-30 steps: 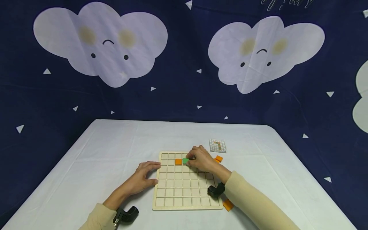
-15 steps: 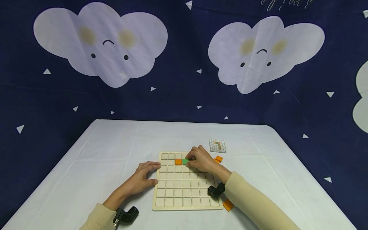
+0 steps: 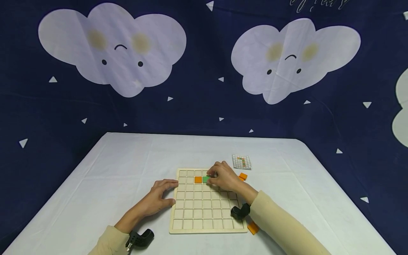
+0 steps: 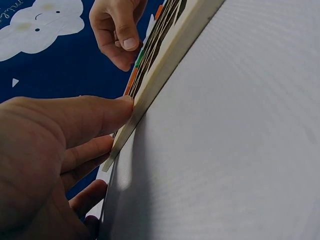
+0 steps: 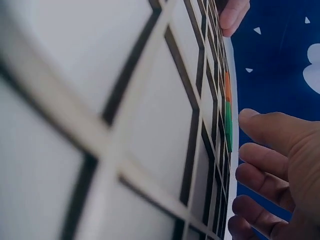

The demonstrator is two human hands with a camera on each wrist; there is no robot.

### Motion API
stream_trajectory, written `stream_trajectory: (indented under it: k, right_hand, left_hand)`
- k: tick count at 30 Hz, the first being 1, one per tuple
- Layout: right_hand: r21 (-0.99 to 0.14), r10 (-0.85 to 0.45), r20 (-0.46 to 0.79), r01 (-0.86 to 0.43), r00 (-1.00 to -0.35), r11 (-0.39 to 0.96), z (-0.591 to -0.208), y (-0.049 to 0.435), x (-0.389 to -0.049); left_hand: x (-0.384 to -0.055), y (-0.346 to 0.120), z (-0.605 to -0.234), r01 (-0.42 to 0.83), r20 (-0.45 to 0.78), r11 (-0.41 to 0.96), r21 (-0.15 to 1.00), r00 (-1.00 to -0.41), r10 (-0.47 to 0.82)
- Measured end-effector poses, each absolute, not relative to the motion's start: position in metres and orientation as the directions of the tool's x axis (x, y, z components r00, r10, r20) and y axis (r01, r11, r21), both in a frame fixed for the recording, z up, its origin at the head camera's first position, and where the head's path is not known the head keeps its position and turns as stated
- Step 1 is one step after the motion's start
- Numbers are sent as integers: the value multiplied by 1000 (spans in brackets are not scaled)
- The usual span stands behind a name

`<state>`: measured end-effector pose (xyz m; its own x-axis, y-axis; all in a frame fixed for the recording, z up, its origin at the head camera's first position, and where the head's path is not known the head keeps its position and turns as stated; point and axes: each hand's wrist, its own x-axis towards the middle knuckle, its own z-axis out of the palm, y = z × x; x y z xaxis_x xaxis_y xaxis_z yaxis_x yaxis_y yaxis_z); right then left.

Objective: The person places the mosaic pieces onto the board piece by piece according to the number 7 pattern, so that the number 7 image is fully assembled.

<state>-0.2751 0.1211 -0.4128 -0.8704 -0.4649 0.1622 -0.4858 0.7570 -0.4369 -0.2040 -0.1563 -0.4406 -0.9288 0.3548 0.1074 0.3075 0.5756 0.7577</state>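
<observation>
our left hand (image 3: 155, 199) spreads against the board (image 3: 197, 204); we can't tell if our right hand (image 3: 224, 177) pinches the green tile (image 3: 205, 179), likely light, stiff, best edge-held.

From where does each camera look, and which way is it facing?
Head: worn on the head, facing forward and down over the table and grid board to the cloud backdrop; left hand, right hand and sleeves show.
Left wrist: on that wrist, facing along the left hand to the board's edge; the right hand shows beyond.
Right wrist: on that wrist, facing low across the board; the right hand lower right, part of the left hand at top.
Both wrist views share the green tile and both hands.
</observation>
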Motion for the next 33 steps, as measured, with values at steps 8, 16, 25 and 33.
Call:
stream_trajectory:
  k: [8, 16, 25, 33]
  right_hand:
    - [-486, -433, 133, -440, -892, 755, -404, 126, -272]
    - [-501, -398, 152, -417, -905, 759, -395, 135, -270]
    - [-512, -373, 186, -413, -909, 753, -387, 157, -268]
    - [-497, -336, 206, -394, -919, 773, -389, 178, -265]
  left_hand:
    - [-203, -156, -440, 303, 106, 578, 758, -931, 349]
    - [-203, -155, -441, 304, 107, 576, 758, -930, 351]
    - [-205, -156, -441, 307, 102, 575, 759, -927, 360]
    - [-204, -156, -441, 298, 95, 571, 764, -929, 359]
